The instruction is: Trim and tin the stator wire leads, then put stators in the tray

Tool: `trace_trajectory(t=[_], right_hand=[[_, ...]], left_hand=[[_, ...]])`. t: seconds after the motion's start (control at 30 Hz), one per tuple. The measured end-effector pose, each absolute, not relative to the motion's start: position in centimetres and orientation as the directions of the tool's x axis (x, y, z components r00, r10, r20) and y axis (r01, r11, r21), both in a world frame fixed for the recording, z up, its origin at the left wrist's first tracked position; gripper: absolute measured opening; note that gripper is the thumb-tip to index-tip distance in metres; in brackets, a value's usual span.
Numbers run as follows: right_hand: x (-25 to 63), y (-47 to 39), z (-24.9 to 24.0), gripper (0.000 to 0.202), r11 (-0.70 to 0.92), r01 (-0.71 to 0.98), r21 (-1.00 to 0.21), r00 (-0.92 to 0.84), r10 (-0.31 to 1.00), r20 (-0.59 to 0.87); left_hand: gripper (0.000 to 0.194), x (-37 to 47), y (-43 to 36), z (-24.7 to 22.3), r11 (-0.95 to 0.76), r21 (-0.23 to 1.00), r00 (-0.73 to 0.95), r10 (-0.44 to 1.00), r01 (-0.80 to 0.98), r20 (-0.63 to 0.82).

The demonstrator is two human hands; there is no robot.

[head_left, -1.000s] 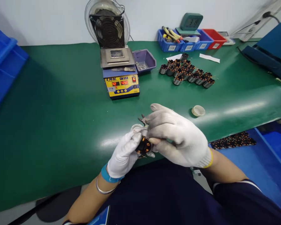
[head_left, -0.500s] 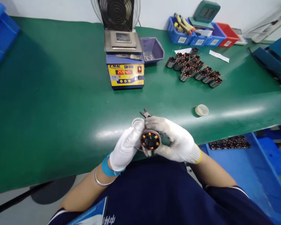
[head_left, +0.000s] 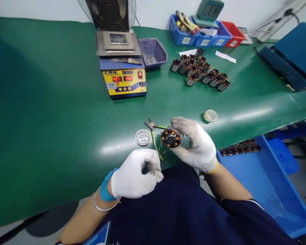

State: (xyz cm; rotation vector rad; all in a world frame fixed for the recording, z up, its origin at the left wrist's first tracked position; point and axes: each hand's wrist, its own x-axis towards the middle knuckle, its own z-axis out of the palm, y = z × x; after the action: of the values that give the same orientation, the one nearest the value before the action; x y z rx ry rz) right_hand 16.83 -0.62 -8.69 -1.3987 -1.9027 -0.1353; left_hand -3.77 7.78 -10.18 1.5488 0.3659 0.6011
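Observation:
My right hand (head_left: 197, 144), in a white glove, is wrapped round a motor stator (head_left: 171, 137) with copper windings. The stator's open end faces me, and thin copper wires hang from its lower left. My left hand (head_left: 137, 173), also gloved, is below and left of the stator, apart from it. Its fingers are pinched together, and whatever may be between them is too small to make out. Green-handled cutters (head_left: 153, 135) lie open on the green table behind the wires. A small clear round dish (head_left: 142, 137) sits just left of the cutters.
A CM558 solder pot (head_left: 124, 81) stands at the back, beside a purple bin (head_left: 154, 52). Several stators (head_left: 200, 71) stand at the back right, near blue bins (head_left: 185, 34). A small cup (head_left: 210, 116) is right of centre. A blue crate (head_left: 262, 177) is at the lower right.
My left hand has come off the stator and moved down and left. My right hand still holds the stator, now tilted, with its wires showing. The dish and cutters are uncovered; the view has shifted.

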Motion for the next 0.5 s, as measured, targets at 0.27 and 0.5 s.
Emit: trace_trajectory(t=[0.27, 0.5], right_hand=[[16.6, -0.7, -9.4, 0.058, 0.484, 0.823, -0.298, -0.191, 0.729, 0.657], [16.3, -0.8, -9.6, 0.055, 0.505, 0.792, -0.342, -0.213, 0.755, 0.621]], left_hand=[[0.040, -2.2, 7.0, -10.7, 0.149, 0.976, 0.625, 0.780, -0.157, -0.019], [0.031, -3.0, 7.6, -10.3, 0.179, 0.812, 0.223, 0.973, -0.556, -0.062]])
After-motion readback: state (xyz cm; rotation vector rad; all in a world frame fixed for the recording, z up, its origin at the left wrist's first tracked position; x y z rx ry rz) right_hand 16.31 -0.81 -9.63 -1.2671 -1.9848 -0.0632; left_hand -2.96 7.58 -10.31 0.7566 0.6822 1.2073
